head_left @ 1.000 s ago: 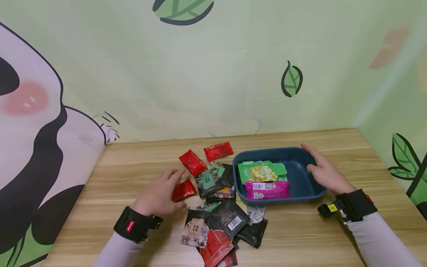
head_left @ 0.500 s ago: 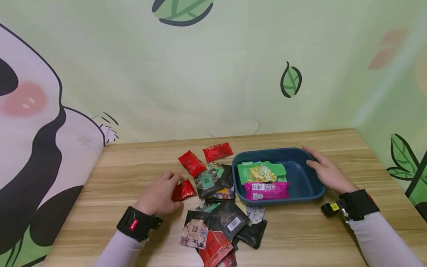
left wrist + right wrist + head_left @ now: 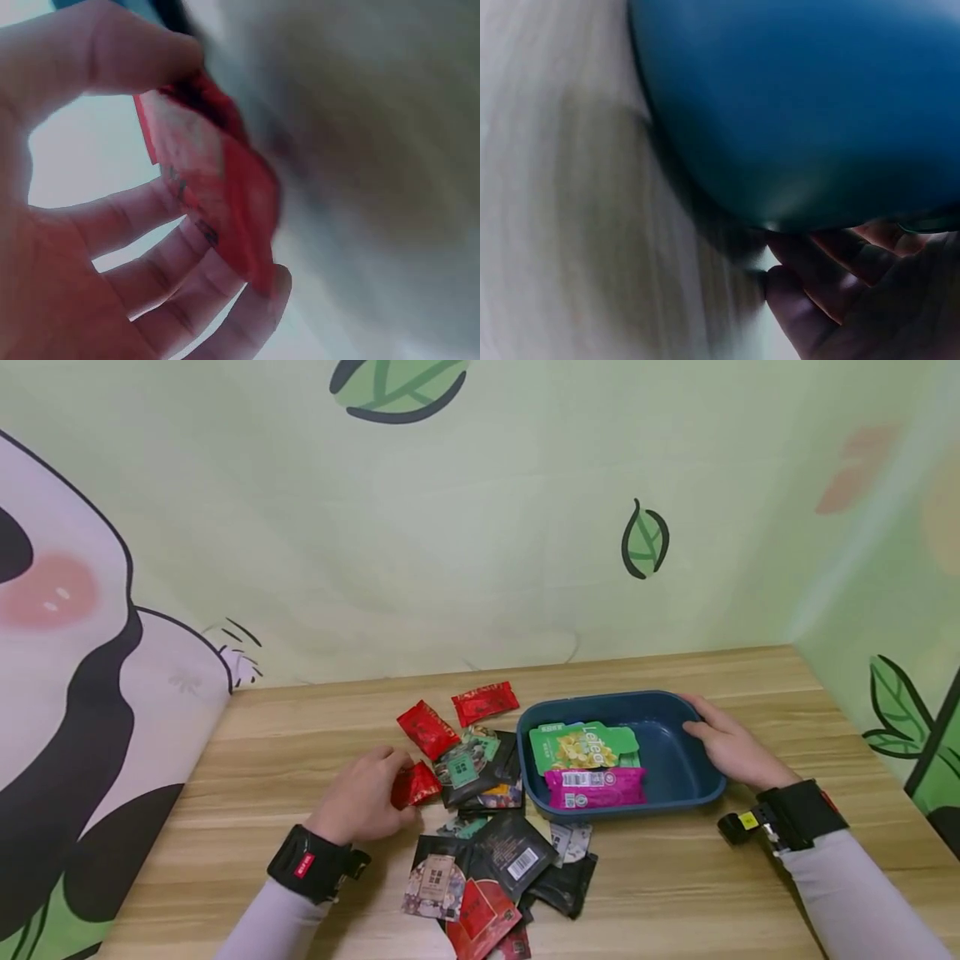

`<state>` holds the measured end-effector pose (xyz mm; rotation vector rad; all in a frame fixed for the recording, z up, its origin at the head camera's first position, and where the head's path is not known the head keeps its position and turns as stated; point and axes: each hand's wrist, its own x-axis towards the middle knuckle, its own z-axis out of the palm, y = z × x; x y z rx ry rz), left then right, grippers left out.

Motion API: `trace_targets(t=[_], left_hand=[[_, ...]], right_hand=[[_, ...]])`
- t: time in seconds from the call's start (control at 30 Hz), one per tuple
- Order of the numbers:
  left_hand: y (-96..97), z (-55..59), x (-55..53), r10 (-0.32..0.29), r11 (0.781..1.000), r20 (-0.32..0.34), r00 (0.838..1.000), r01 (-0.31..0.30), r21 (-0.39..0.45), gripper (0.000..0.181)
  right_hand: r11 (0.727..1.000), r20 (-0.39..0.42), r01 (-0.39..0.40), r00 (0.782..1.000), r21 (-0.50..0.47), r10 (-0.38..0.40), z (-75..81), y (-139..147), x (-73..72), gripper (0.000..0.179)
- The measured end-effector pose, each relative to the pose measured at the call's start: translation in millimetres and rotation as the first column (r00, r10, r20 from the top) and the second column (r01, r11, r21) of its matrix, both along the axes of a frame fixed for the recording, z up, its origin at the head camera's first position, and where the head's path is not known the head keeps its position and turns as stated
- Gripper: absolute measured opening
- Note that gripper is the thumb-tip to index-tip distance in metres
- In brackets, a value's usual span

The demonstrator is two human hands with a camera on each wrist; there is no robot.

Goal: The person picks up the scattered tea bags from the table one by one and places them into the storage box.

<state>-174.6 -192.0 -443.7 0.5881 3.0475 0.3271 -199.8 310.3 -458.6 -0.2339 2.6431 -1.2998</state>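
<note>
My left hand pinches a small red foil packet between thumb and fingers. The left wrist view shows the thumb on one edge of this packet and the fingertips along the other. At the right end of a dark blue plastic tray, my right hand grips the rim, its thumb over the edge. Fingers lie under the tray's outer wall in the right wrist view. Inside the tray, on its left side, are a green snack packet with a popcorn-like picture and a magenta packet.
Two more red packets lie behind the left hand. Black sachets and a flat red sachet overlap in a loose pile left of and in front of the tray. A printed cloth backdrop rises behind the wooden table.
My left fingers and thumb have closed in on the nearest red packet, which has barely moved. The right hand stays at the tray's rim. The head view has shifted slightly.
</note>
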Motion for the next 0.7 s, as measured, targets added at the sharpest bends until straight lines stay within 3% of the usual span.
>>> trace_targets(t=[0.2,0.4,0.57,0.7], left_hand=[[31.1,26.6,-4.2,-0.076,0.995,-0.104,0.992,0.083,0.062,0.053],[82.6,57.0,-12.1,-0.218,0.974,-0.200,0.955,0.227,0.020,0.049],[119.2,73.8,-19.3,-0.297,0.950,-0.204,0.933,0.310,0.037,0.052],[144.3,80.7,-26.9,-0.353,0.930,-0.204,0.913,0.367,0.034,0.054]], right_hand=[[1.000,0.012,0.005,1.000,-0.012,-0.005,0.9,-1,1.2,0.064],[1.000,0.019,0.010,1.000,-0.016,-0.010,0.9,2,1.7,0.065],[1.000,0.006,0.002,1.000,-0.029,-0.001,-0.3,1,0.6,0.063],[0.999,0.002,-0.003,1.000,-0.039,0.003,-0.3,-1,0.3,0.063]])
